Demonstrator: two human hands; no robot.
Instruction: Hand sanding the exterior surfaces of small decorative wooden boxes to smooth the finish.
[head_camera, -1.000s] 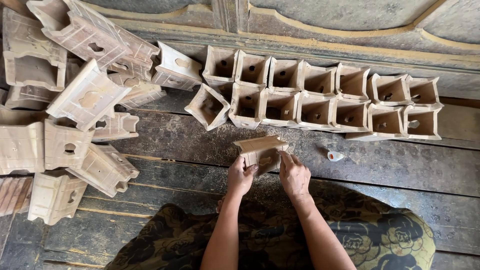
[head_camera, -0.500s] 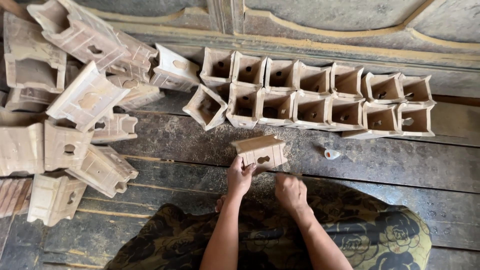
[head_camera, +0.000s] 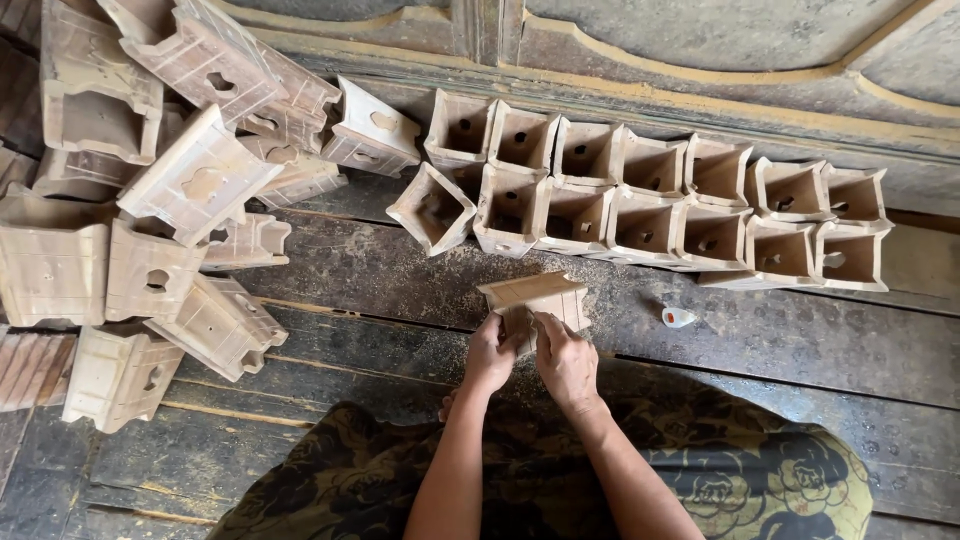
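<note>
Together, left hand (head_camera: 492, 352), right hand (head_camera: 566, 362), fingers gripping pale, boxy wooden piece (head_camera: 535, 297).

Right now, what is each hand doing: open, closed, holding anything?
Left hand: closed on the near edge of the small wooden box.
Right hand: fingers closed on the same wooden box.

At the frame's centre, a wooden box (head_camera: 535, 298) sits on the plank floor (head_camera: 380, 280), both hands just below it. Two rows of open boxes (head_camera: 650, 200) line the top right (against the wall), a heap of boxes (head_camera: 150, 210) fills the left, and a small bottle (head_camera: 678, 318) lies right of centre.
</note>
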